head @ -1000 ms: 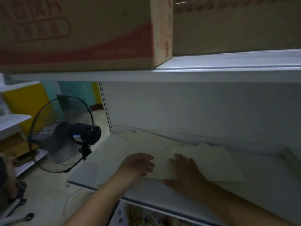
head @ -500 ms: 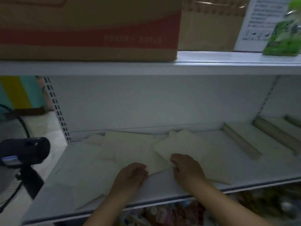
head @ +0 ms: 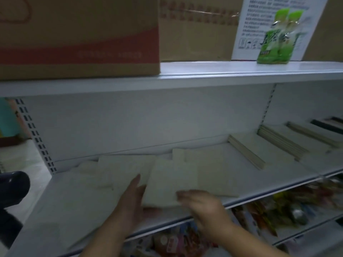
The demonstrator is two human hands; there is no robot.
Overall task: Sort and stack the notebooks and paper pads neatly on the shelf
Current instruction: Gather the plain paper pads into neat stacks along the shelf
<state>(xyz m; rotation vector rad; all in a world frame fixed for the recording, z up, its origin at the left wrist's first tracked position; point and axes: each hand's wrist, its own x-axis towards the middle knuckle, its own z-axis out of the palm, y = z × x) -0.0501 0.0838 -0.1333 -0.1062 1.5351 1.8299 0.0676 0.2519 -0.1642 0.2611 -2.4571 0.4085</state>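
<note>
Pad [head: 167,182] looks thin, light, floppy, so I'd grab both side edges. My left hand [head: 130,199] has its fingers straight against it; right hand [head: 202,204] is too blurry to tell.

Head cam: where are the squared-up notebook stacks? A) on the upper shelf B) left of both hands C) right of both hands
C: the notebook stacks sit on the shelf right of the left hand and right hand; loose paper pads lie scattered by the hands.

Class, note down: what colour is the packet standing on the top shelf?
The packet is bright green with some white, clearest in the head view.
</note>
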